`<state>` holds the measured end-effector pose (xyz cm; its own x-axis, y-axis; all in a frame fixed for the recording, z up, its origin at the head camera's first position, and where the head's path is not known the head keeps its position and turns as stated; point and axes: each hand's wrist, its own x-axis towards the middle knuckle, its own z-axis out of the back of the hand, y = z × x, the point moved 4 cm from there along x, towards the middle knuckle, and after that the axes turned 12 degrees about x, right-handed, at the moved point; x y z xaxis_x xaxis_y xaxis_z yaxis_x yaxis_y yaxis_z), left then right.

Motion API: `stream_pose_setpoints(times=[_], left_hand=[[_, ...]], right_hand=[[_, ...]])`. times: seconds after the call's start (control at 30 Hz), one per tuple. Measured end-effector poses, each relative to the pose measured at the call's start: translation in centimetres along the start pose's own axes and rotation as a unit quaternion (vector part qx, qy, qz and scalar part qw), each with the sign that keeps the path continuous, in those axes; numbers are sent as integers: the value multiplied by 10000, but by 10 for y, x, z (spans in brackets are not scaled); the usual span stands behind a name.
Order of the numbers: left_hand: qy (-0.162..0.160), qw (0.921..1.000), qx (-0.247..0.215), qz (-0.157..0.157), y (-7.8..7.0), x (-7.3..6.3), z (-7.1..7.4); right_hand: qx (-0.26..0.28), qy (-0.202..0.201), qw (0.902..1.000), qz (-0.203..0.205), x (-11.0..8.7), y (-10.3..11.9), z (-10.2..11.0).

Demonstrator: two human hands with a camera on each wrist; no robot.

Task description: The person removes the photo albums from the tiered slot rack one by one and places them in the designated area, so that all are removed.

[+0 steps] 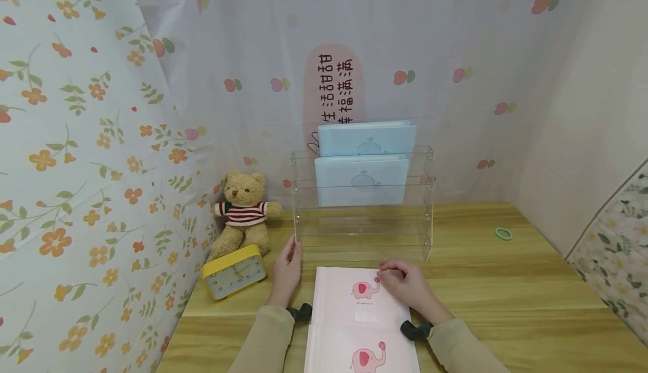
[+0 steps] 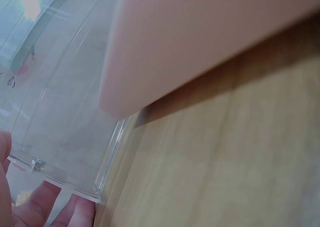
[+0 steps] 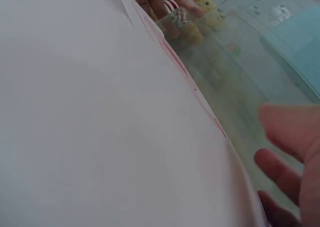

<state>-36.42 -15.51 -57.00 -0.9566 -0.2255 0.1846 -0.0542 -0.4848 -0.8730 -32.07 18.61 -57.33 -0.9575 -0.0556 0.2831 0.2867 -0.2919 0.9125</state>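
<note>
My left hand (image 1: 287, 269) is at the left side of the clear acrylic rack (image 1: 361, 243), straight fingers (image 2: 40, 202) touching its side panel near the base. In front of the rack, a pink book (image 1: 334, 300) with an elephant on its cover overlaps a second pink elephant book (image 1: 331, 356) nearer me. My right hand (image 1: 405, 288) is over the right edge of the farther book. In the right wrist view its thumb (image 3: 287, 124) and fingers are apart, loosely bent beside the book's edge. Two light-blue whale-print books (image 1: 334, 187) stand in the rack.
A yellow alarm clock (image 1: 235, 274) leans before a teddy bear (image 1: 244, 204) in a striped shirt, left of my left hand. Far right on the wooden table (image 1: 511, 294) lies a green ring (image 1: 503, 229). Patterned curtains (image 1: 435, 41) hang behind and beside the table.
</note>
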Motion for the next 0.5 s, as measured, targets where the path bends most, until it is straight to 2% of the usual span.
stream_pose_setpoints(times=[0.1, 0.23, 0.4, 0.5], left_hand=[[-8, 10000, 2, 30, -1, -1, 1], [-10, 10000, 8, 3, -1, 0, -1], [-51, 10000, -37, -43, 0, 0, -2], [-38, 10000, -64, -8, 1, 1, -2]], right_hand=[[273, -286, 9987, 327, 1, 7, 6], [382, -729, 9909, 1062, 8, 28, 19], [559, -826, 9739, 2041, 28, 74, 37], [588, -848, 9654, 2395, 47, 105, 50]])
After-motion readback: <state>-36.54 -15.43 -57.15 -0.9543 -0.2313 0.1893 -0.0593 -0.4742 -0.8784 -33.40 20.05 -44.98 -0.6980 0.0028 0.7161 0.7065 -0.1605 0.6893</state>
